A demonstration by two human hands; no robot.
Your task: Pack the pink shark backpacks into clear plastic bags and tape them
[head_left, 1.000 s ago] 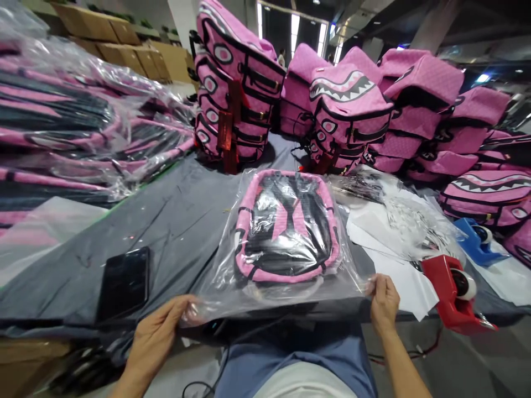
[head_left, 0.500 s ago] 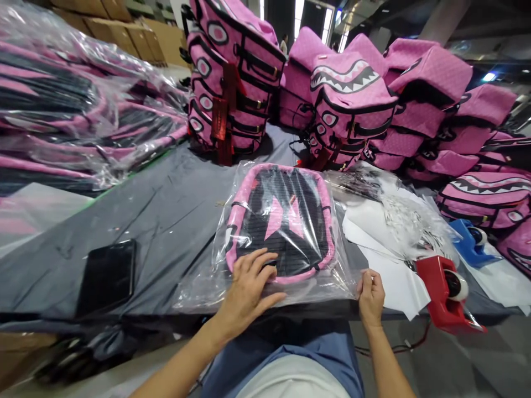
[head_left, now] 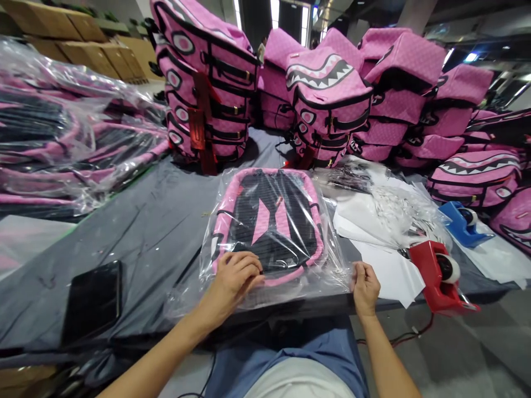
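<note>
A pink and black backpack (head_left: 249, 260) lies in a clear plastic bag (head_left: 334, 271) at the front of the table, its dark back panel facing up. On the bag's near side, toward the left, my left hand (head_left: 236, 276) has its fingers curled together over the plastic at the backpack's lower edge; the thumb is mostly hidden. The bag's near right corner is pinched between the thumb and fingers of my right hand (head_left: 365, 284), by the table edge. Wrinkled plastic stretches between the two hands.
Pink backpacks stand stacked at the back (head_left: 211, 83) and right (head_left: 406, 72). Bagged backpacks (head_left: 62, 132) lie at left. A black phone (head_left: 93, 298) rests front left. To the right are white paper sheets (head_left: 390, 276), a red tape dispenser (head_left: 431, 276) and a blue tape dispenser (head_left: 460, 221).
My left hand's spread fingers have curled together on the plastic near the backpack's lower edge. My right hand keeps its pinch on the bag corner. The camera view has shifted a little.
</note>
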